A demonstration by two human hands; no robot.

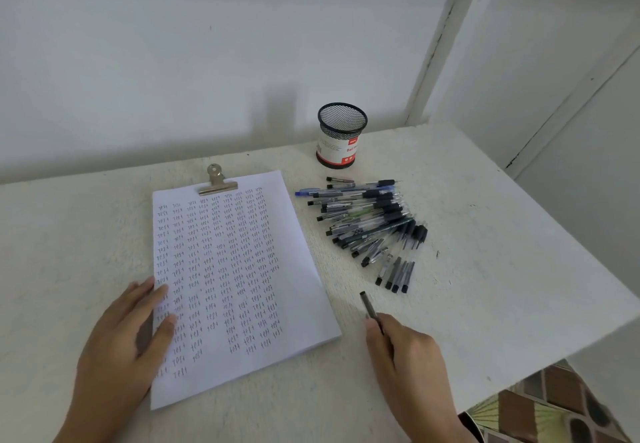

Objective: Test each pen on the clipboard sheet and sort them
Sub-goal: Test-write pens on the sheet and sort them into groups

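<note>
The sheet (301, 269) is pressed at its left edge by the flat, straight-fingered left hand (138, 325) — presumably steadied for writing — while a pen (370, 307) is pinched in the right hand (405, 349) just right of it, the pen pile (370, 221) farther right.

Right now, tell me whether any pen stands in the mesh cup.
No: nothing sticks up out of the mesh cup; the pens lie heaped on the table beside it.

White, slightly rough table (502, 252) fills the lower frame. On it: a paper sheet (239, 290) under a metal clip (217, 181) center-left, pile of pens (367, 221) fanned out just right, mesh pen cup (341, 136) behind those.
</note>
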